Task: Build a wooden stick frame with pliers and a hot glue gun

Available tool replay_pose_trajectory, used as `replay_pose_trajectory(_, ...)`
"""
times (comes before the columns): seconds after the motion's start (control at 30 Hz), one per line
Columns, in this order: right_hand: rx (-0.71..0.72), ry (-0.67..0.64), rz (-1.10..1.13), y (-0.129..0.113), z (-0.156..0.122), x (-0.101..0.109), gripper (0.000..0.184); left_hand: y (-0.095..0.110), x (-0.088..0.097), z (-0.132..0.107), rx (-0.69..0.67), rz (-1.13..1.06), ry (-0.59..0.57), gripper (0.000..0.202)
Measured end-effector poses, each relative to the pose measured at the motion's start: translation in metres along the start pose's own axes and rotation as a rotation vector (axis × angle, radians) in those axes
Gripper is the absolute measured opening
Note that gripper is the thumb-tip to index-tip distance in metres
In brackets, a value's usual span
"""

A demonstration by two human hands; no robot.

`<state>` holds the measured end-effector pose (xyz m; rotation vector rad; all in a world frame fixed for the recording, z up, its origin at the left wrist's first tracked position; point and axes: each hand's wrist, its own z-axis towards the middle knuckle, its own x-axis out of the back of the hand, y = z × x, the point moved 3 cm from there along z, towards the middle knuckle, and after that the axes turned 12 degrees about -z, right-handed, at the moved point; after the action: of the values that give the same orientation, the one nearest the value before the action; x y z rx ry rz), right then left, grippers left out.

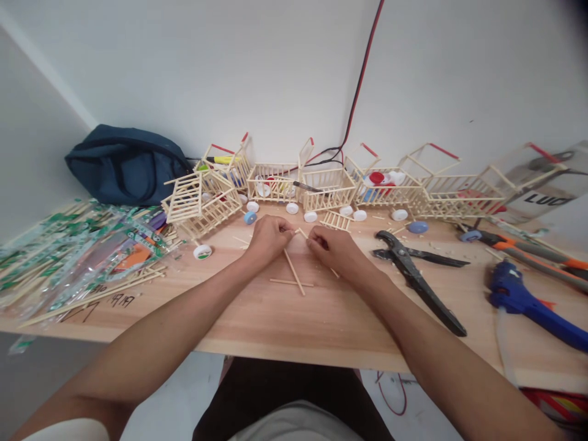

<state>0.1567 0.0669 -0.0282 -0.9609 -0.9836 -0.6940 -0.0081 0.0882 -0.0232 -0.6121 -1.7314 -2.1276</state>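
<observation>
My left hand [270, 237] and my right hand [334, 248] rest close together on the wooden table [294, 318], both with fingers pinched closed. Between them they hold thin wooden sticks [294, 269] that cross on the tabletop; one stick runs from my left fingers toward me, another lies flat across it. A short stick end [302, 232] shows between the two hands. Just beyond the hands lies a small ladder-like stick panel [336, 220].
A row of stick-built carts [321, 187] with bottle-cap wheels lines the wall. Black pliers [416, 275] lie to the right, then a blue glue gun [528, 303] and orange-handled cutters [528, 251]. Packets of sticks [78, 251] and a dark blue bag [124, 162] sit left.
</observation>
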Motion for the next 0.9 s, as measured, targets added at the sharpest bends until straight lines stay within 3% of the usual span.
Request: replay_pose_trajectory(0.9,-0.003,-0.003,-0.012,0.0007,0.0002,-0.0022,0.012,0.0021,0.0000,-0.0009,0.016,0.024,0.004,0.013)
